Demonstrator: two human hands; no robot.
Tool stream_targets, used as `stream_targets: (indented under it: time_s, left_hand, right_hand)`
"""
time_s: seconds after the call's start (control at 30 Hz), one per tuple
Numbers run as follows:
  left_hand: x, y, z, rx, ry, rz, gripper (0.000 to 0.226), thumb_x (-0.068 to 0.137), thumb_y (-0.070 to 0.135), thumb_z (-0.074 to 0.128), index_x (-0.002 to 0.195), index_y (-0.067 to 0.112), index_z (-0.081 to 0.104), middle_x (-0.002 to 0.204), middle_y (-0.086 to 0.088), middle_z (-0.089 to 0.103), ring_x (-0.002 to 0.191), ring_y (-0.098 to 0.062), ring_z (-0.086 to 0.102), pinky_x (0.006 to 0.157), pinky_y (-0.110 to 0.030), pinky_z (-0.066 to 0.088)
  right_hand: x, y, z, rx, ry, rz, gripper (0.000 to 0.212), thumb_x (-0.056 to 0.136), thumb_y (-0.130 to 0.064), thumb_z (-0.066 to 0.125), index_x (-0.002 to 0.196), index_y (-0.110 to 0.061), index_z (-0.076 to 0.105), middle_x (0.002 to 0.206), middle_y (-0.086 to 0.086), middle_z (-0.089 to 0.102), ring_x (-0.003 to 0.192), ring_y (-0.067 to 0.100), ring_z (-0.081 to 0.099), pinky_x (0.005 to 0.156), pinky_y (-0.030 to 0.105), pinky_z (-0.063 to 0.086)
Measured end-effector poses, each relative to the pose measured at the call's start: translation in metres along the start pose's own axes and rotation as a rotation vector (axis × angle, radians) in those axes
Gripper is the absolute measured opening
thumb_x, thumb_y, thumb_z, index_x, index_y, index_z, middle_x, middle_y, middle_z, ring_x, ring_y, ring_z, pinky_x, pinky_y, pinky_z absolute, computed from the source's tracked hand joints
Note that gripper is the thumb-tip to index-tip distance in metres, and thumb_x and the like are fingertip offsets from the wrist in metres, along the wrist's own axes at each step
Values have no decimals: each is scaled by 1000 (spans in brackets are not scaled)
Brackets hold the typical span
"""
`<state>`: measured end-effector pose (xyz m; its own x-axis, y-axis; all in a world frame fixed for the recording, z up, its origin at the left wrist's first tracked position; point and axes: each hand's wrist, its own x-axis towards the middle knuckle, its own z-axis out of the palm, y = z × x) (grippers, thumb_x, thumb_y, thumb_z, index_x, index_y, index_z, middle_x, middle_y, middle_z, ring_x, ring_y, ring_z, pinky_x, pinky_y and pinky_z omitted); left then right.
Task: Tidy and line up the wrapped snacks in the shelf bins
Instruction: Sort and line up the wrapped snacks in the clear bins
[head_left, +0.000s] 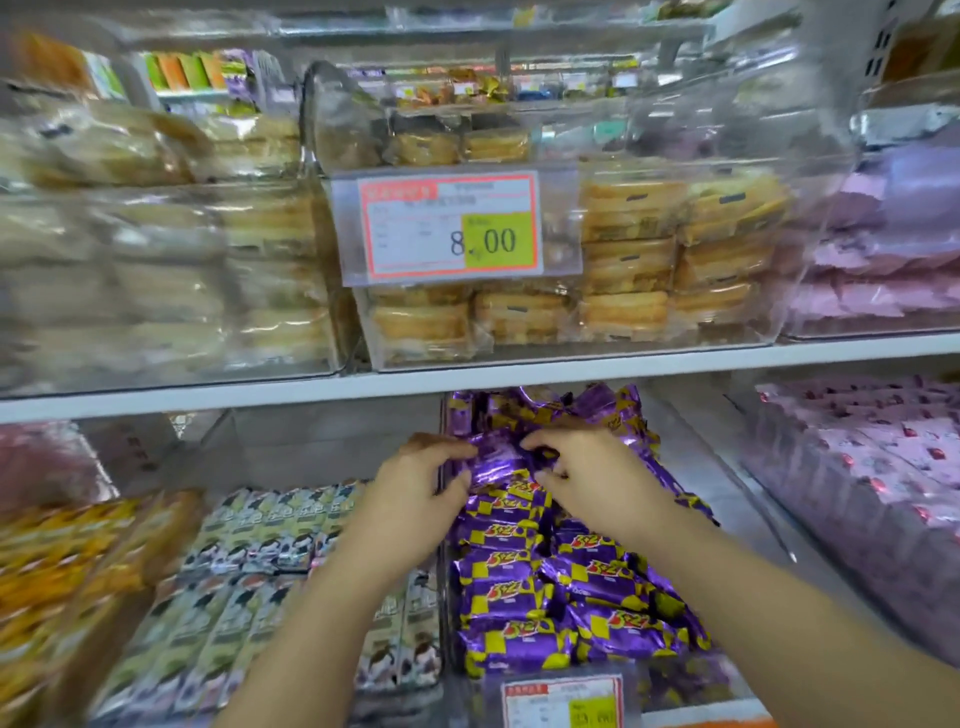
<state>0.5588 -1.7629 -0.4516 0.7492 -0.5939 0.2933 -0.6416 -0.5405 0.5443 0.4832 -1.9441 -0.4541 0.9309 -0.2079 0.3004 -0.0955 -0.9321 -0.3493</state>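
Purple and yellow wrapped snacks (524, 592) fill a clear bin (444, 597) on the lower shelf, lying in rough rows near the front and heaped at the back. My left hand (415, 483) and my right hand (587, 467) both reach deep into this bin. Between them they pinch one purple snack pack (501, 460) by its two ends, fingers curled on the foil. The pack sits on top of the pile, about halfway back.
Left of the purple bin lies a bin of pale green snack bars (249, 571), and further left orange packs (47, 566). Pink packs (883, 467) fill the right bin. The white shelf board (467, 382) hangs just above my hands, carrying clear bins of cakes and a price tag (449, 228).
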Motion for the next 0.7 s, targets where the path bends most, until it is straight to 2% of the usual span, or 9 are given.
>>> stream_targets:
  time_s: [0.07,0.17,0.23,0.33,0.4,0.47,0.53,0.63,0.7]
  left_hand:
    - [2,-2,-1,-32,-58,-11,32,93,22,57,124,31,61,124,4,56,113,-14,53,79,-13,30]
    - [2,-3,-2,-88,-80,-11,36,93,16,57,126,28,60,129,3,53,118,-12,50,82,-6,27]
    - [2,-4,-3,-125,-84,-4,38,93,13,55,129,26,57,134,4,50,120,-14,50,89,-9,32]
    - [0,-4,-5,-153,-113,-35,40,95,16,51,133,29,52,136,9,46,112,-26,57,86,-27,45]
    - [-1,-5,-5,-138,-118,-27,40,96,19,52,133,32,51,138,10,45,112,-23,57,87,-27,45]
    - [0,-5,-7,-145,-120,-24,39,96,21,52,133,33,50,137,10,45,112,-25,57,87,-28,46]
    - [1,-5,-7,-144,-122,-20,40,96,22,52,134,34,49,138,10,45,117,-21,54,91,-26,42]
    - [2,-7,-6,-135,-119,-10,40,96,21,53,134,34,49,139,9,46,125,-11,46,94,-18,36]
    - [3,-8,-6,-132,-121,-6,40,96,20,53,133,33,50,139,8,47,126,-11,45,94,-17,33]
  right_hand:
    - [5,-7,2,-38,-6,-37,48,90,-27,59,135,-31,46,105,2,68,96,21,62,77,30,48]
    - [13,-12,10,-76,-31,-70,71,87,-35,61,147,-35,23,119,4,63,100,25,61,78,32,47]
    - [22,-9,15,-87,-39,-62,77,85,-41,63,148,-35,19,136,0,52,111,24,56,84,32,47]
    - [29,-8,19,-83,-36,-68,67,83,-41,67,142,-31,35,135,-3,51,118,19,51,91,32,46]
    - [26,-8,16,-66,39,-45,59,80,-42,69,132,-28,46,115,-7,59,106,16,56,81,28,46]
    - [17,-8,8,-26,164,8,52,75,-45,71,120,-26,52,92,-10,56,85,13,56,68,26,43]
    - [3,-3,-4,-3,272,110,48,71,-46,73,110,-24,54,81,-9,53,77,16,55,63,28,42]
    - [-19,9,-25,-87,309,256,52,70,-49,73,112,-23,56,96,-2,58,90,24,60,73,32,46]
    - [-31,21,-34,-324,307,318,57,70,-57,70,114,-23,58,109,1,56,102,24,57,84,35,40]
